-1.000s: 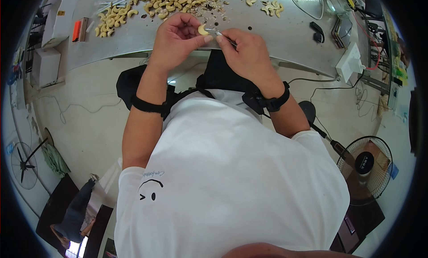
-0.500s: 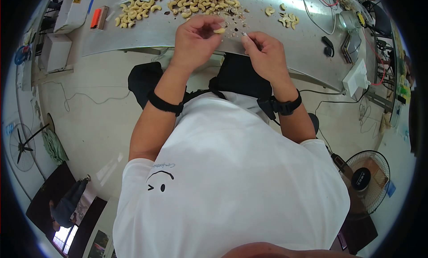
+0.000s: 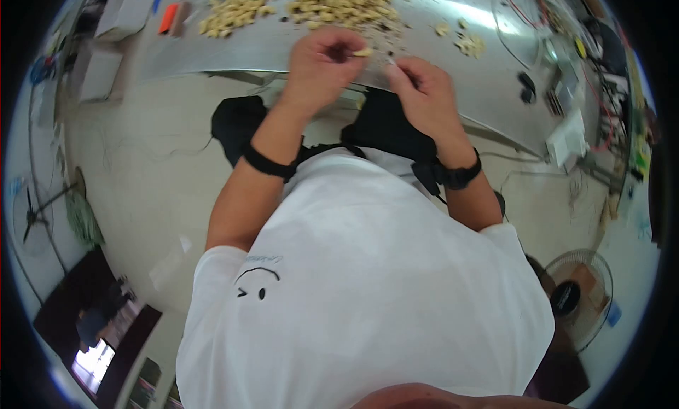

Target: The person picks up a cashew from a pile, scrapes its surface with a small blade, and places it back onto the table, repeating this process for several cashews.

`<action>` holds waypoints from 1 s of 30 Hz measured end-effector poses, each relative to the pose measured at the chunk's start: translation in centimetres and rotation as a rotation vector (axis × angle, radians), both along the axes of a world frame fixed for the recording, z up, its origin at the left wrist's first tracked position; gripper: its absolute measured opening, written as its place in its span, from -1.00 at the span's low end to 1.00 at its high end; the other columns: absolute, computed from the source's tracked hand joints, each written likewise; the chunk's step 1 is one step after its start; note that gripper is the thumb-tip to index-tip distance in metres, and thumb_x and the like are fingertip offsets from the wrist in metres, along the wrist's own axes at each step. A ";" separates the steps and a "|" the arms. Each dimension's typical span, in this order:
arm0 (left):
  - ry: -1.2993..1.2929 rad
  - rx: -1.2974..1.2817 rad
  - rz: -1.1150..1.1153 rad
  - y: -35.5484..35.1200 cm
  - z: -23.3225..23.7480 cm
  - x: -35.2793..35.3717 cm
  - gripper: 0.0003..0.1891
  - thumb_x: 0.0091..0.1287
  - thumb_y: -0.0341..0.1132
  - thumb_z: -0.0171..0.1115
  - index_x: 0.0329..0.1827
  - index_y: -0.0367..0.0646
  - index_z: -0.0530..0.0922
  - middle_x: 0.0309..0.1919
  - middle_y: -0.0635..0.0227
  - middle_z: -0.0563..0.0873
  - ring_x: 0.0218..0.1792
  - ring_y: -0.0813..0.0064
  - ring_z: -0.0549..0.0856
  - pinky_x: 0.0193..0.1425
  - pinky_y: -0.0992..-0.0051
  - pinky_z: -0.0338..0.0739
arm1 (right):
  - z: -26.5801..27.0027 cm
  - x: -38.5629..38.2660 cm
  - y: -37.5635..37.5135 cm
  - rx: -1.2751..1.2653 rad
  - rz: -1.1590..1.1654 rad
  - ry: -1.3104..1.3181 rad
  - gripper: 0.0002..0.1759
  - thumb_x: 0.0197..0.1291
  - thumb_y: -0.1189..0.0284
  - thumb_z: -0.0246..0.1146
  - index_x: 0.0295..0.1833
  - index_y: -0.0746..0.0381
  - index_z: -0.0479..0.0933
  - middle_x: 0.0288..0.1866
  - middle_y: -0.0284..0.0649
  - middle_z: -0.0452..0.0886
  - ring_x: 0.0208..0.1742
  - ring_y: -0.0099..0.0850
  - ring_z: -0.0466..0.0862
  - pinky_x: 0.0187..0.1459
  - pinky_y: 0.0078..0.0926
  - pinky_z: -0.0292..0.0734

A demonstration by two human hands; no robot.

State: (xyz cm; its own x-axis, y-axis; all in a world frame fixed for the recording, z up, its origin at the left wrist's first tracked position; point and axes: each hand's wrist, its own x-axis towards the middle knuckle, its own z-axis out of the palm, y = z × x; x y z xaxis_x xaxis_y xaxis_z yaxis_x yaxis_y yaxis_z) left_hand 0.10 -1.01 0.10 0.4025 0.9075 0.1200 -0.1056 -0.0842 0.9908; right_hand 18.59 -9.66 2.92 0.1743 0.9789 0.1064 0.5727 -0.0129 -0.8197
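At the near edge of the metal table, my left hand [image 3: 322, 68] pinches a single pale cashew [image 3: 363, 53] between thumb and fingertips. Just to its right, my right hand [image 3: 424, 91] is closed, thumb against forefinger. A small whitish tip shows at those fingers, too small and blurred to name. Beyond both hands lies a large pile of cashews [image 3: 339, 4], with dark bits and crumbs along its near side. A smaller heap of cashews [image 3: 233, 14] is to the left, and a little group of cashew pieces [image 3: 469, 45] sits to the right.
An orange-ended box [image 3: 170, 19] stands on the left of the metal table [image 3: 233, 54]. Toward the right are a black earpiece-like object [image 3: 527, 87], a white power strip [image 3: 566, 137] and loose cables. A standing fan [image 3: 576, 289] is at lower right. Another person [image 3: 92, 328] is far off at lower left.
The whole view has shifted slightly and blurred. My hands have come a little closer together, the left still pinching the cashew and the right still closed.
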 end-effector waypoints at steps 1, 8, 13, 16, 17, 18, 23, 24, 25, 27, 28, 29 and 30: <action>0.053 -0.002 0.008 0.1 -0.3 -0.7 -0.77 0.21 -0.57 0.47 -0.09 -0.19 0.70 -0.32 0.45 0.71 -0.31 0.66 0.67 -0.20 0.61 0.62 | 0.0 -0.3 0.4 0.071 0.027 -0.088 -0.72 0.35 0.26 0.33 -0.10 0.27 0.70 -0.42 -0.18 0.69 -0.43 -0.42 0.60 -0.30 -0.42 0.53; 0.036 0.032 0.195 0.5 -0.6 0.1 -0.89 -0.04 -0.57 0.39 -0.44 -0.18 0.72 -0.49 0.35 0.71 -0.39 0.57 0.70 -0.31 0.49 0.61 | -2.5 1.5 0.7 -0.261 0.057 0.219 -0.74 0.52 0.29 0.24 0.01 0.27 0.66 -0.43 -0.44 0.56 -0.53 -0.74 0.39 -0.51 -0.71 0.23; -0.200 -0.284 0.088 0.8 1.1 -0.7 -0.92 0.05 -0.56 0.37 -0.40 -0.22 0.72 -0.50 0.40 0.72 -0.48 0.63 0.67 -0.37 0.54 0.58 | -1.4 -0.3 1.7 -0.228 0.073 0.379 -0.74 0.52 0.27 0.23 0.02 0.25 0.66 -0.48 -0.49 0.49 -0.57 -0.80 0.31 -0.57 -0.77 0.11; -0.162 -0.243 0.064 0.8 -0.4 -0.3 -0.91 0.09 -0.55 0.38 -0.35 -0.21 0.73 -0.50 0.43 0.72 -0.51 0.66 0.64 -0.43 0.57 0.54 | -1.0 0.3 2.3 -0.221 0.086 0.360 -0.74 0.52 0.30 0.22 -0.01 0.28 0.66 -0.46 -0.49 0.49 -0.55 -0.77 0.34 -0.55 -0.75 0.15; -0.129 -0.207 0.040 0.9 -0.8 -0.2 -0.90 0.10 -0.55 0.38 -0.33 -0.20 0.74 -0.51 0.44 0.71 -0.52 0.68 0.63 -0.46 0.58 0.53 | -1.5 0.5 2.5 -0.210 0.090 0.338 -0.74 0.52 0.31 0.22 -0.03 0.30 0.66 -0.45 -0.48 0.50 -0.54 -0.76 0.35 -0.54 -0.74 0.17; -0.114 -0.296 0.026 0.5 1.0 -1.4 -0.91 0.13 -0.51 0.39 -0.30 -0.17 0.75 -0.53 0.50 0.68 -0.53 0.71 0.60 -0.50 0.60 0.49 | -1.5 0.2 2.6 -0.171 0.105 0.294 -0.75 0.51 0.33 0.22 -0.10 0.31 0.66 -0.45 -0.48 0.50 -0.51 -0.72 0.38 -0.51 -0.68 0.22; -0.157 -0.377 -0.055 0.4 -0.7 -1.5 -0.82 0.26 -0.52 0.45 -0.08 -0.19 0.76 -0.25 0.41 0.79 -0.22 0.64 0.73 -0.12 0.60 0.65 | -0.4 -0.7 1.4 -0.144 0.053 0.110 -0.73 0.41 0.29 0.26 -0.23 0.29 0.63 -0.52 -0.29 0.54 -0.45 -0.52 0.49 -0.37 -0.45 0.41; -0.166 -0.396 -0.051 0.3 0.0 -1.5 -0.81 0.27 -0.59 0.43 -0.08 -0.21 0.74 -0.20 0.34 0.80 -0.14 0.59 0.76 -0.02 0.57 0.69 | -0.3 -0.3 1.3 -0.129 0.090 0.136 -0.74 0.40 0.30 0.28 -0.20 0.30 0.65 -0.51 -0.29 0.57 -0.44 -0.53 0.52 -0.35 -0.46 0.45; -0.230 -0.358 -0.080 0.5 -0.3 -1.2 -0.80 0.28 -0.61 0.42 -0.07 -0.22 0.73 -0.20 0.32 0.80 -0.14 0.59 0.76 -0.03 0.56 0.69 | -0.6 -0.1 1.2 -0.128 0.060 0.208 -0.75 0.40 0.31 0.29 -0.17 0.31 0.66 -0.50 -0.30 0.59 -0.43 -0.55 0.53 -0.34 -0.47 0.47; -0.264 -0.322 -0.079 0.6 -0.5 -0.7 -0.79 0.28 -0.65 0.39 -0.07 -0.23 0.71 -0.18 0.30 0.80 -0.15 0.58 0.76 -0.03 0.56 0.70 | -0.9 0.0 0.7 -0.118 0.030 0.292 -0.76 0.39 0.33 0.31 -0.13 0.32 0.67 -0.48 -0.31 0.61 -0.42 -0.58 0.54 -0.32 -0.49 0.49; -0.233 -0.313 -0.075 0.7 -0.2 -0.6 -0.79 0.28 -0.66 0.39 -0.06 -0.24 0.70 -0.16 0.29 0.80 -0.16 0.57 0.76 -0.02 0.55 0.70 | -0.9 0.2 0.7 -0.104 0.014 0.298 -0.77 0.38 0.33 0.31 -0.12 0.31 0.67 -0.48 -0.31 0.62 -0.42 -0.59 0.54 -0.32 -0.50 0.50; -0.200 -0.316 -0.056 0.4 -0.1 -0.6 -0.78 0.28 -0.67 0.39 -0.06 -0.24 0.69 -0.15 0.28 0.80 -0.16 0.57 0.76 -0.02 0.55 0.70 | -0.9 0.2 0.5 -0.106 0.008 0.308 -0.77 0.38 0.34 0.32 -0.11 0.31 0.68 -0.47 -0.31 0.63 -0.42 -0.60 0.55 -0.31 -0.51 0.50; -0.186 -0.306 -0.065 0.3 -0.3 -0.6 -0.77 0.28 -0.67 0.39 -0.05 -0.24 0.67 -0.13 0.28 0.79 -0.16 0.57 0.76 -0.01 0.54 0.71 | -0.8 0.2 0.3 -0.106 0.005 0.297 -0.77 0.38 0.34 0.32 -0.10 0.31 0.68 -0.46 -0.30 0.64 -0.42 -0.58 0.55 -0.32 -0.51 0.50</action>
